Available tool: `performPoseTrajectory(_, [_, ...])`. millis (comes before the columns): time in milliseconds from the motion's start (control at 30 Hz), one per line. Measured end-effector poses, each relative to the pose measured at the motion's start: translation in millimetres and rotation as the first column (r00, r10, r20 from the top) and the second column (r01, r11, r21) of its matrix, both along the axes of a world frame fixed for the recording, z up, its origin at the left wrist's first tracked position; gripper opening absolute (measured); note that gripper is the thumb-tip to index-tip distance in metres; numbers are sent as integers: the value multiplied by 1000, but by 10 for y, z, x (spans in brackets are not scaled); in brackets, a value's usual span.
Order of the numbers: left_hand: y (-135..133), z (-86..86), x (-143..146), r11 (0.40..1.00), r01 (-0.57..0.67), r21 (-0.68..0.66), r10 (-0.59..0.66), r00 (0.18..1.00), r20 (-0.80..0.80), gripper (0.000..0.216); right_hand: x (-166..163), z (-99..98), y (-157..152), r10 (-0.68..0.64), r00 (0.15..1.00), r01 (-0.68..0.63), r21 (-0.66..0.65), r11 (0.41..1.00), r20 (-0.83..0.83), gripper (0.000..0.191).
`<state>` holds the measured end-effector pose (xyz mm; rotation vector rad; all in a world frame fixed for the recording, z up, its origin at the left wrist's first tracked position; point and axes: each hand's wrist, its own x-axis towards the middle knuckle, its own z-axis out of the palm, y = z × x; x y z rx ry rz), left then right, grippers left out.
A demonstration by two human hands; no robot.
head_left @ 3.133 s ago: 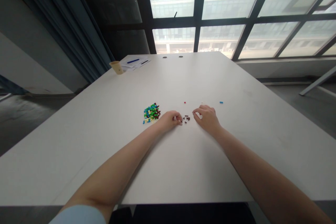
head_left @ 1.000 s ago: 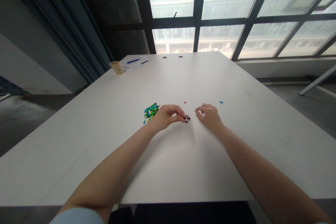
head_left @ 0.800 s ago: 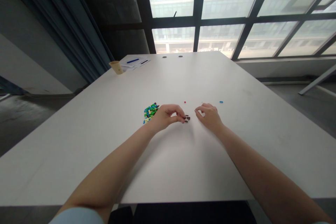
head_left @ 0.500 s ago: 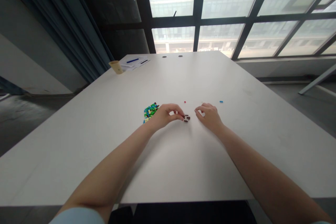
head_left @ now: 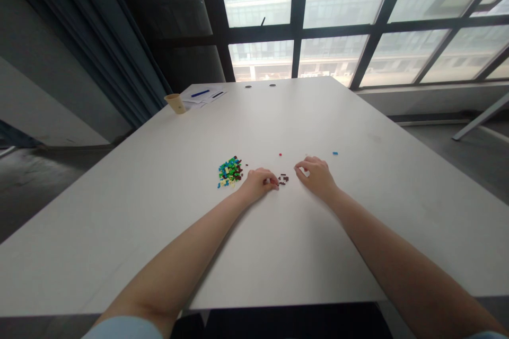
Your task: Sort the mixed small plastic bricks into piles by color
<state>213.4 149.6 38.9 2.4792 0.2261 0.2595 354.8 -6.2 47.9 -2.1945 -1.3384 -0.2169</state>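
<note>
My left hand [head_left: 260, 181] rests low on the table, its fingers curled and its fingertips at the left edge of a small cluster of dark brown toy bricks [head_left: 283, 178]. Whether a brick is between those fingertips is too small to tell. Right of the cluster, my right hand [head_left: 315, 170] is held with thumb and forefinger pinched together; anything in the pinch cannot be made out. Left of my left hand lies a pile of green, blue, yellow and brown bricks [head_left: 229, 170]. One tiny dark brick [head_left: 246, 164] lies apart from it.
A tiny red brick [head_left: 280, 154] and a blue brick [head_left: 335, 153] lie beyond my hands on the white table [head_left: 286, 122]. At the far left stand a yellowish cup [head_left: 175, 104] and papers [head_left: 199, 96] with a blue pen [head_left: 200, 93] on them.
My left hand has shifted slightly nearer to me and lower, drawing its fingers in. More of the brick pile and the brown cluster shows. My right hand stays almost still.
</note>
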Motion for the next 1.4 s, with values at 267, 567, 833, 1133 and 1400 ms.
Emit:
performPoseTrajectory(267, [-110, -41, 74, 996, -92, 9, 92, 993, 70, 21, 22, -38, -2, 10, 1000, -10, 13, 1000, 2, 18])
performPoseTrajectory(567, [327, 132, -137, 739, -445, 505, 534, 845, -38, 29, -14, -22, -29, 24, 1000, -24, 17, 1000, -11, 20])
performPoseTrajectory(833, [270, 143, -98, 740, -348, 576, 487, 867, -102, 30, -5, -19, -31, 26, 999, -26, 17, 1000, -24, 20])
performPoseTrajectory(1133, [-48, 343, -17, 973, -226, 34, 217, 960, 179, 19, 23, -18, -24, 26, 1000, -25, 30, 999, -14, 19])
performPoseTrajectory(1400, [-314, 434, -44, 904, -35, -427, 212, 903, 374, 13, 7, 10, -23, 34, 999, -34, 65, 997, 7, 19])
